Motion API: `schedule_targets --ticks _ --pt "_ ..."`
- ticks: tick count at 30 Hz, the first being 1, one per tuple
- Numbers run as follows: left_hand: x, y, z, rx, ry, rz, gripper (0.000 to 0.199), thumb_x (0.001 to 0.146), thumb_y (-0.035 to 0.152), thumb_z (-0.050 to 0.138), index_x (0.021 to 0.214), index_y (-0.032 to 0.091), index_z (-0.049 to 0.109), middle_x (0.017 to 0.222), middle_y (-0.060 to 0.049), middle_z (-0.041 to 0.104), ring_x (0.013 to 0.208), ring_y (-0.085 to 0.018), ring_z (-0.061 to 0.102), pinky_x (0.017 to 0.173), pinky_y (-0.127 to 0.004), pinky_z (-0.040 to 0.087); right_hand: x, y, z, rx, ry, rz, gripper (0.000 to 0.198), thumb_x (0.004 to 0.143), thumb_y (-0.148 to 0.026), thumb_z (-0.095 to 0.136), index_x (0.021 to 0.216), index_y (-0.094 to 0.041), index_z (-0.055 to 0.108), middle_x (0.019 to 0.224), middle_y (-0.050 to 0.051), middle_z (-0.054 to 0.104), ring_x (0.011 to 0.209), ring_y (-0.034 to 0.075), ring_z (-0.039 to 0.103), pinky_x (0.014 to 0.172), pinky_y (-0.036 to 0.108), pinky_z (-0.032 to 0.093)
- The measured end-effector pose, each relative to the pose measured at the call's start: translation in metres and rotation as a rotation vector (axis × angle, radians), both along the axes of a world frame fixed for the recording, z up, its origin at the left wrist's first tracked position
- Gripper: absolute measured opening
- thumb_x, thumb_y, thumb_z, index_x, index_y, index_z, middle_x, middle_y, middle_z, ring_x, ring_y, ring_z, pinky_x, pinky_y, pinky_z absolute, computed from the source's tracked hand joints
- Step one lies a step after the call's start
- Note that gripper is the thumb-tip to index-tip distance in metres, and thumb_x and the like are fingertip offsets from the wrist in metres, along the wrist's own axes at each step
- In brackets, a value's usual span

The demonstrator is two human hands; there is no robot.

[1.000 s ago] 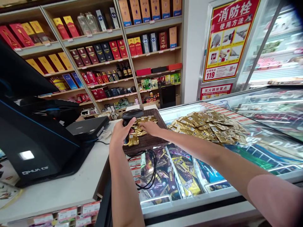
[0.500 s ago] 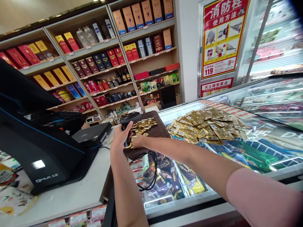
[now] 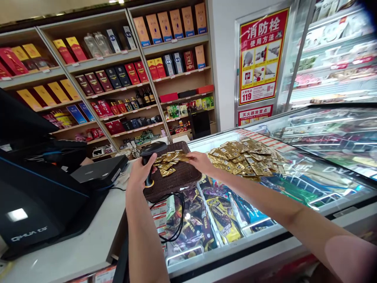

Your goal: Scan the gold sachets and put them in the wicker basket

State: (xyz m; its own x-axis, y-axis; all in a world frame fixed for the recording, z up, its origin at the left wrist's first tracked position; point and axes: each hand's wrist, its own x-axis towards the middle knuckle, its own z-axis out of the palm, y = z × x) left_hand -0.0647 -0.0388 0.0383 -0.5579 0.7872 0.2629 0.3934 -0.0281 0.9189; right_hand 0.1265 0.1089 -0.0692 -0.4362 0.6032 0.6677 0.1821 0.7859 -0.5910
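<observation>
My left hand [image 3: 138, 172] is wrapped round the handle of a black barcode scanner [image 3: 153, 148], its head over the left side of a brown woven basket [image 3: 186, 180]. Small gold packets [image 3: 167, 171] lie loose in that basket. At the basket's right side, my right hand [image 3: 200, 162] has its fingers pinched at the edge of a gold packet [image 3: 183, 157]. Just beyond this hand, a large pile of similar gold packets [image 3: 244, 159] covers part of the glass freezer top [image 3: 206, 146].
A black checkout terminal [image 3: 38, 200] and a closed dark laptop-like device [image 3: 100, 171] occupy the white counter [image 3: 85, 243] at left. A black cable [image 3: 182, 220] loops below the basket. Frozen goods [image 3: 224, 220] show through the freezer glass. Boxed shelves [image 3: 118, 74] stand behind.
My right hand has moved from the basket's near left, beside the scanner, to its right side. The left hand still grips the scanner. The view has shifted slightly right.
</observation>
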Motion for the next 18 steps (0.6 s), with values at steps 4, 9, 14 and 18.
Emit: schedule_targets --ticks 4,9,14,18 --pt "0.02 0.008 -0.001 -0.073 0.127 -0.098 0.056 0.06 0.066 0.072 0.08 0.015 0.062 0.06 0.0 0.06 0.053 -0.014 0.056 0.05 -0.023 0.041 0.063 0.009 -0.018 0.203 0.142 -0.198 0.031 0.083 -0.011 0.055 0.107 -0.02 0.071 0.12 0.009 0.065 0.11 0.023 0.062 0.101 0.042 0.047" --pt "0.056 0.016 -0.003 -0.181 0.237 -0.271 0.049 0.065 0.062 0.07 0.077 0.016 0.06 0.059 0.001 0.058 0.053 -0.013 0.055 0.049 -0.022 0.038 0.107 0.009 -0.033 0.298 0.177 -0.326 0.034 0.085 -0.011 0.051 0.112 -0.021 0.067 0.122 0.01 0.062 0.115 0.024 0.059 0.102 0.044 0.047" --pt "0.076 0.021 -0.007 -0.211 0.273 -0.424 0.045 0.07 0.06 0.067 0.075 0.016 0.056 0.059 0.002 0.054 0.054 -0.013 0.055 0.051 -0.023 0.038 0.121 0.001 -0.042 0.355 0.177 -0.377 0.034 0.086 -0.01 0.048 0.115 -0.02 0.064 0.124 0.012 0.061 0.118 0.024 0.057 0.101 0.045 0.048" --pt "0.076 0.024 -0.01 -0.243 0.282 -0.42 0.046 0.072 0.061 0.065 0.081 0.016 0.057 0.063 0.002 0.055 0.057 -0.014 0.057 0.054 -0.024 0.04 0.122 0.0 -0.047 0.345 0.176 -0.397 0.035 0.086 -0.01 0.048 0.116 -0.02 0.064 0.124 0.012 0.061 0.117 0.025 0.058 0.099 0.047 0.05"
